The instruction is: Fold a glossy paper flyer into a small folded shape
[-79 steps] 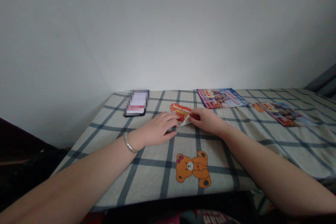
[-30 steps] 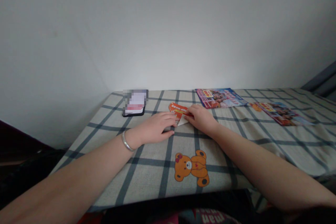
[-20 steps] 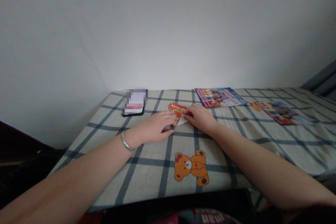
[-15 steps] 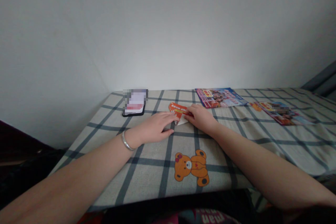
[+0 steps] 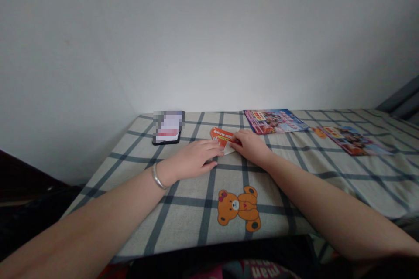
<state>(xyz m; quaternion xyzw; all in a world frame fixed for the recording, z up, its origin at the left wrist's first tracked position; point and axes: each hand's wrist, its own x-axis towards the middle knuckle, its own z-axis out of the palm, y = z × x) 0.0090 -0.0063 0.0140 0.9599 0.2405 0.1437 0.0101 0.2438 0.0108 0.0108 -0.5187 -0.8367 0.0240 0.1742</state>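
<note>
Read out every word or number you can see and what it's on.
Orange paper: seemingly "方特"; rest too small or covered.
Leaflet by the wall: probably "89.9"; rest too small.
Right leaflet: too blurred.
Phone: pixelated, unreadable.
Shirt: possibly "man"; rest unclear.

Two hands (image 5: 198,159), one orange paper (image 5: 221,135), two leaflets (image 5: 275,121), one phone (image 5: 168,127), one bracelet (image 5: 157,176), one cloth (image 5: 186,213), one whole bear print (image 5: 240,207).

Printed matter, partly legible.
Orange paper (image 5: 221,134): white Chinese characters, too small to read surely. Back leaflet (image 5: 276,122): yellow label (image 5: 259,116), number apparently 89.9. Right leaflet (image 5: 355,143): yellow label, digits unclear. Garment (image 5: 234,269): pink letters, seemingly "man". Phone (image 5: 169,126): screen blurred.
</note>
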